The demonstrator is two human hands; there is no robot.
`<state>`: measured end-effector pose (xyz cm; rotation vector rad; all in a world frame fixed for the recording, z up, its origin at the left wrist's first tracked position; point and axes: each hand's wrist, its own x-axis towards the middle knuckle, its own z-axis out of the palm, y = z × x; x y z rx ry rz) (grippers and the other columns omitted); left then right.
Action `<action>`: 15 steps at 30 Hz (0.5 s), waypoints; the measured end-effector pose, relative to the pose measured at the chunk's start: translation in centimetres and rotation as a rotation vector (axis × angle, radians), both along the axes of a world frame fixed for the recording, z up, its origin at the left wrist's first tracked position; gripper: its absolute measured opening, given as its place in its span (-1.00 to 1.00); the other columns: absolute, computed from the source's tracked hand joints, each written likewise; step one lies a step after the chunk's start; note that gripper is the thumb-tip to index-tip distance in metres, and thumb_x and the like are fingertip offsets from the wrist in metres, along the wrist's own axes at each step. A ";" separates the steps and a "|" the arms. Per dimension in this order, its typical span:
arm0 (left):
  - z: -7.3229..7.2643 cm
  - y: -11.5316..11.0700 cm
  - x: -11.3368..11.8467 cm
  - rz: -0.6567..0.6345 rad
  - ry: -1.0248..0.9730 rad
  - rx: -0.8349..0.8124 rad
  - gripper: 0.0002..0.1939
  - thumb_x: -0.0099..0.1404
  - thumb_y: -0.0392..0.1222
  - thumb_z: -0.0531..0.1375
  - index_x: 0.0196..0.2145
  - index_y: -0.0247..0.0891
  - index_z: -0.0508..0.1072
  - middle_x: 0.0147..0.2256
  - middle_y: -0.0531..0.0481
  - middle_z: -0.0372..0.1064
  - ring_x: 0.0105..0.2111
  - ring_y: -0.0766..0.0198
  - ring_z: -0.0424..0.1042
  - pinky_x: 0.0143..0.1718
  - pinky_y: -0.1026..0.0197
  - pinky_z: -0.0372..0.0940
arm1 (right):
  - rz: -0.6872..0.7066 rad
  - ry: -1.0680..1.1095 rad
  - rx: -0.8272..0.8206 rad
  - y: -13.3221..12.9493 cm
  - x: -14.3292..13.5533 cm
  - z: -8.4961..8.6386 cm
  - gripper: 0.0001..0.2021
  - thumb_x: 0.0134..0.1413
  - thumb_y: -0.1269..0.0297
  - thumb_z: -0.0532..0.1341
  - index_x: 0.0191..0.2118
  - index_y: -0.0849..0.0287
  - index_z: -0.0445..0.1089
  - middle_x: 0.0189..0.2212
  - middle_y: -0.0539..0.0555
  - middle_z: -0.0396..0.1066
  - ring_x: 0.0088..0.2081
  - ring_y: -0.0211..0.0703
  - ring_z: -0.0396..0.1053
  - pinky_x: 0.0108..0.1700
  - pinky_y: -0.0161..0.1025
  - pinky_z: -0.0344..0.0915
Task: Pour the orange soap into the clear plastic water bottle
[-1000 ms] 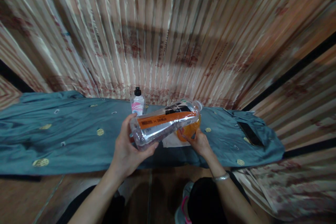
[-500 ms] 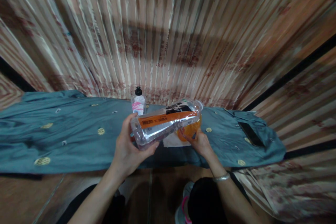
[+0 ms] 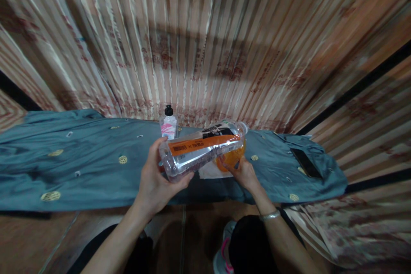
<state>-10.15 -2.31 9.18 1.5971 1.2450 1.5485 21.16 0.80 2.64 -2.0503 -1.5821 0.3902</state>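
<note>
A clear plastic bottle (image 3: 202, 147) with an orange, silver and black label lies tilted in the air, its open neck pointing right and a little up. My left hand (image 3: 159, 177) grips it round the base, thumb below and fingers behind. Under the neck is an orange see-through cup-like container (image 3: 233, 158), partly hidden by the bottle. My right hand (image 3: 245, 174) is closed on the side of this container. Whether liquid passes between the two cannot be made out. A white cloth or paper (image 3: 210, 171) lies beneath the container.
Behind my left hand stands a clear bottle (image 3: 168, 126) with a black cap and pink label. A dark phone (image 3: 306, 163) lies at the right on the teal cloth (image 3: 96, 158) covering the bench. A pleated curtain (image 3: 199, 51) rises behind, with black poles at both sides.
Almost nothing differs. Both hands keep their holds and the bottle its tilt; the whole view has shifted very slightly.
</note>
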 end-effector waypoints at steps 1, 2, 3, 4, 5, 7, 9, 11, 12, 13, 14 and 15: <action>0.1 0.0 0.0 -0.003 -0.003 -0.003 -0.03 0.05 0.06 0.64 0.32 -0.12 0.38 0.05 -0.16 0.68 0.00 -0.13 0.78 -0.14 0.02 0.71 | -0.001 -0.002 -0.004 0.0 0.0 0.0 -0.51 0.25 0.17 0.55 0.20 0.19 0.50 -0.05 0.32 0.81 0.00 0.32 0.83 -0.09 -0.12 0.64; 0.1 0.0 0.0 -0.005 -0.004 -0.005 -0.03 0.05 0.06 0.64 0.33 -0.12 0.38 0.05 -0.16 0.69 0.00 -0.13 0.78 -0.14 0.02 0.71 | -0.002 -0.004 -0.010 0.0 0.0 0.1 -0.50 0.25 0.16 0.55 0.20 0.19 0.50 -0.07 0.31 0.81 -0.02 0.32 0.83 -0.11 -0.12 0.64; 0.2 0.0 0.0 -0.008 -0.006 -0.008 -0.02 0.04 0.06 0.64 0.33 -0.13 0.38 0.05 -0.16 0.69 0.00 -0.13 0.78 -0.13 0.02 0.71 | -0.003 -0.007 -0.015 0.0 0.0 0.1 -0.50 0.25 0.15 0.55 0.20 0.19 0.50 -0.08 0.31 0.81 -0.03 0.32 0.83 -0.12 -0.12 0.63; 0.2 0.0 0.0 -0.009 -0.007 -0.010 -0.02 0.04 0.05 0.65 0.33 -0.13 0.38 0.05 -0.16 0.69 0.00 -0.13 0.78 -0.13 0.02 0.71 | -0.004 -0.009 -0.020 0.0 0.1 0.1 -0.49 0.25 0.13 0.55 0.21 0.19 0.50 -0.09 0.31 0.81 -0.04 0.33 0.84 -0.12 -0.11 0.64; 0.2 0.0 0.0 -0.008 -0.008 -0.011 -0.02 0.03 0.05 0.64 0.33 -0.13 0.38 0.05 -0.16 0.69 0.00 -0.12 0.78 -0.13 0.01 0.71 | -0.005 -0.010 -0.022 0.0 0.1 0.0 -0.49 0.26 0.13 0.55 0.21 0.19 0.50 -0.09 0.32 0.81 -0.03 0.34 0.84 -0.12 -0.11 0.64; 0.1 0.0 0.0 -0.003 -0.009 -0.010 -0.02 0.03 0.04 0.64 0.32 -0.12 0.38 0.05 -0.15 0.69 0.00 -0.12 0.78 -0.14 0.01 0.72 | -0.007 -0.005 -0.016 0.0 0.1 -0.1 -0.47 0.26 0.13 0.56 0.23 0.19 0.51 -0.07 0.32 0.82 -0.01 0.35 0.84 -0.10 -0.10 0.66; 0.1 0.0 0.0 0.001 -0.010 -0.007 -0.02 0.03 0.03 0.64 0.33 -0.12 0.38 0.05 -0.14 0.69 -0.01 -0.11 0.78 -0.14 0.01 0.72 | -0.006 0.002 -0.002 0.1 0.1 -0.3 -0.44 0.25 0.14 0.57 0.27 0.20 0.50 -0.04 0.34 0.83 0.02 0.36 0.84 -0.06 -0.08 0.68; 0.0 0.0 0.0 0.000 -0.010 -0.004 -0.03 0.04 0.02 0.63 0.33 -0.12 0.38 0.06 -0.15 0.69 -0.01 -0.12 0.78 -0.14 0.01 0.72 | -0.003 0.005 -0.001 0.1 0.1 -0.3 -0.41 0.25 0.15 0.57 0.30 0.22 0.49 0.02 0.37 0.82 0.08 0.37 0.83 0.01 -0.06 0.69; 0.0 0.0 0.0 0.000 -0.007 -0.004 -0.03 0.04 0.03 0.64 0.33 -0.12 0.38 0.06 -0.15 0.69 -0.01 -0.12 0.78 -0.15 0.01 0.72 | -0.003 0.005 -0.010 0.1 0.1 -0.3 -0.39 0.26 0.15 0.57 0.31 0.23 0.49 0.06 0.39 0.82 0.11 0.38 0.82 0.04 -0.04 0.69; 0.0 0.0 0.0 0.001 -0.004 -0.004 -0.02 0.03 0.04 0.64 0.33 -0.12 0.38 0.06 -0.16 0.69 -0.01 -0.13 0.78 -0.15 0.01 0.72 | -0.004 0.003 -0.023 0.1 0.1 -0.3 -0.39 0.27 0.15 0.57 0.32 0.25 0.48 0.08 0.41 0.81 0.13 0.38 0.82 0.07 -0.03 0.69; 0.1 0.0 0.0 0.001 -0.001 -0.005 -0.02 0.03 0.05 0.64 0.33 -0.12 0.39 0.06 -0.16 0.69 -0.01 -0.14 0.78 -0.16 0.00 0.72 | -0.007 0.002 -0.039 0.1 0.1 -0.2 -0.38 0.28 0.15 0.57 0.33 0.26 0.48 0.08 0.41 0.81 0.14 0.38 0.82 0.08 -0.03 0.69; 0.1 0.0 0.0 0.001 -0.001 -0.006 -0.02 0.03 0.06 0.64 0.33 -0.13 0.39 0.06 -0.17 0.69 -0.01 -0.14 0.78 -0.16 0.00 0.72 | -0.010 0.000 -0.053 0.1 0.1 -0.2 -0.38 0.30 0.16 0.57 0.34 0.28 0.47 0.07 0.41 0.81 0.13 0.38 0.82 0.09 -0.03 0.69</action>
